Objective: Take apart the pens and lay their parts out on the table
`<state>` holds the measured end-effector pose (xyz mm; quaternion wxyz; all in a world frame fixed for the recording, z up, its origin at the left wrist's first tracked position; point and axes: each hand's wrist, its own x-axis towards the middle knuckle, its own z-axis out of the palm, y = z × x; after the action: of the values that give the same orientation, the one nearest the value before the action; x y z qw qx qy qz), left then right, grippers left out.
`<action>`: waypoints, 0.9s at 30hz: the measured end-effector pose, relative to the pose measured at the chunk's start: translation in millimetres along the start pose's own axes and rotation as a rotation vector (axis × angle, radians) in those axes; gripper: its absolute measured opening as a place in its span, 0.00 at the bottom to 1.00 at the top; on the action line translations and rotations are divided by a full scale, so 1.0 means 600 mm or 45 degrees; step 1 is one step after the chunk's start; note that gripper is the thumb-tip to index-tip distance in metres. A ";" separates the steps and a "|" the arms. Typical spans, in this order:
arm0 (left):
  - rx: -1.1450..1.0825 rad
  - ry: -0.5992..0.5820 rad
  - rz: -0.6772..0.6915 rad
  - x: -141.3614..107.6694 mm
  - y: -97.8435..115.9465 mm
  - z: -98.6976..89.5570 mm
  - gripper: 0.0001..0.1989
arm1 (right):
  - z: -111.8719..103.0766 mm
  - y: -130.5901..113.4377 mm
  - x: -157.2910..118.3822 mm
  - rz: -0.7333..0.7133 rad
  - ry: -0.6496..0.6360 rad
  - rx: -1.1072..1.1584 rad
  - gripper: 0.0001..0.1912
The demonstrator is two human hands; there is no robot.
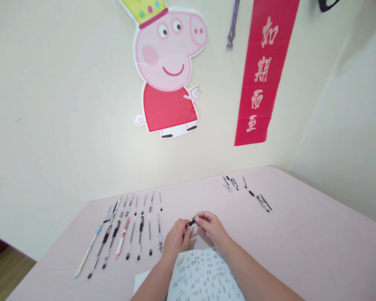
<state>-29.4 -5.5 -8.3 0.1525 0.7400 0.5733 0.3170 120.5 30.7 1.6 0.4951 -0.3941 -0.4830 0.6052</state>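
My left hand [177, 237] is closed around a short black pen part [192, 222], with thumb and fingers on its lower end. On its other end, the fingertips of my right hand [213, 228] pinch together. Whether it is a cap or a grip section is too small to tell. Both hands are close together just above the pink tabletop [225, 209]. Nearest to my left hand is a clear pen [159, 234], lying in a row with a pen with a black grip [141, 236] and a pink pen [123, 238].
A second row of pens [144, 202] lies behind the front one. Loose pen parts [232, 182] and several more pieces [260, 201] are at the back right. A white surface with dark writing [203, 276] is between my forearms. The wall [81, 125] borders the table's back.
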 end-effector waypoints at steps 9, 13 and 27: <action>0.004 -0.012 0.034 0.000 -0.006 0.003 0.14 | -0.001 0.004 0.002 -0.016 -0.006 -0.022 0.15; 0.020 -0.032 -0.067 -0.001 -0.007 0.005 0.13 | -0.001 0.006 0.002 -0.002 0.002 -0.008 0.14; 0.056 -0.017 0.018 0.000 -0.003 -0.001 0.15 | -0.014 0.020 0.012 -0.043 0.155 0.082 0.17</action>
<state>-31.4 -4.8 -9.0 0.1378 0.7494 0.5737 0.3006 124.3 38.8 -11.8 0.5461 -0.4058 -0.4389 0.5869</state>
